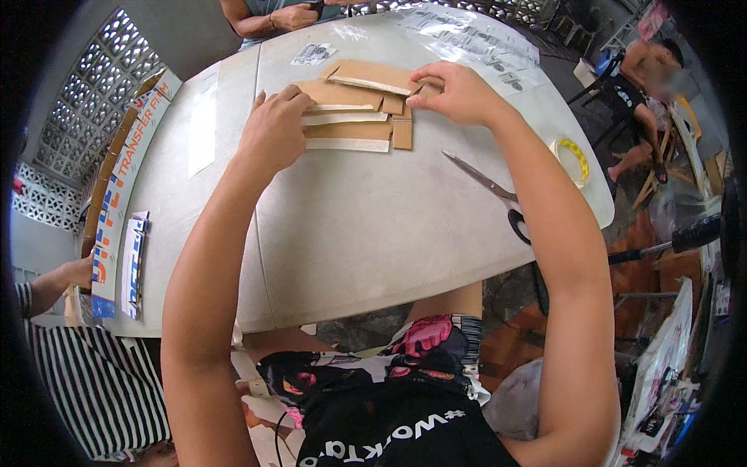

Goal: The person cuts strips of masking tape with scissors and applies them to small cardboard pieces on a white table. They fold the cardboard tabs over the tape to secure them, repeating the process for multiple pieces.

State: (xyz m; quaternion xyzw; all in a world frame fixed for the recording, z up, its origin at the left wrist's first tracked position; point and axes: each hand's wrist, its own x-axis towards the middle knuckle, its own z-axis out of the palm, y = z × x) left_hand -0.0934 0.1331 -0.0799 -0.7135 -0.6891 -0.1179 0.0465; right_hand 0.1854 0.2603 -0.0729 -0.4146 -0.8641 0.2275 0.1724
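Note:
Several flat brown cardboard pieces [359, 99] lie overlapped in a staggered stack on the white table, with pale strips along their near edges. My left hand [274, 131] is closed over the left ends of the pieces, its fingertips partly hidden. At the far right of the stack, my right hand [457, 95] grips the end of the uppermost cardboard piece [373, 76] between thumb and fingers. Scissors [484, 179] with dark handles lie beside my right forearm, blades pointing to the far left. My forearm partly covers them.
A long printed box [128, 175] lines the white table's [373, 226] left edge, near a small folded packet [135, 265]. A tape roll [572, 162] sits at the right edge. Clear plastic sheets [475, 39] lie at the far side. Other people are at the far side, left and right.

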